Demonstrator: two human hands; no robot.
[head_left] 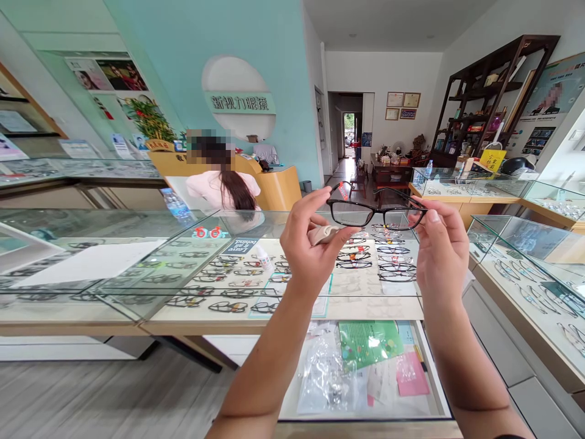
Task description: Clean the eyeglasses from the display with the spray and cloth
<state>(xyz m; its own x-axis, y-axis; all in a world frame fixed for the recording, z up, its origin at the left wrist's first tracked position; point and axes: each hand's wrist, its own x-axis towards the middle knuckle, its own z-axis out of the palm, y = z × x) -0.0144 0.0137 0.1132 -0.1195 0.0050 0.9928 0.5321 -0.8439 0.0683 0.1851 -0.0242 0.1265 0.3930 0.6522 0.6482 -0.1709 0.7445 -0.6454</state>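
Note:
A pair of black-framed glasses (375, 211) is held up in the air between my two hands, lenses toward me and temples unfolded away. My left hand (307, 239) grips its left side, with a pale cloth (322, 234) bunched in the fingers. A small red and blue sticker (342, 191) shows near the left temple. At the other end, my right hand (441, 247) pinches the frame near the right hinge. Below and beyond lies a glass display case (274, 311) with rows of glasses in it; a small white bottle (264, 258) stands there.
An open drawer (445, 390) under my forearms holds plastic bags, a green packet (369, 344) and a pink packet (411, 373). Behind the case sits a person in a pink top (205, 190), back turned. Another glass case (530, 286) runs along the right.

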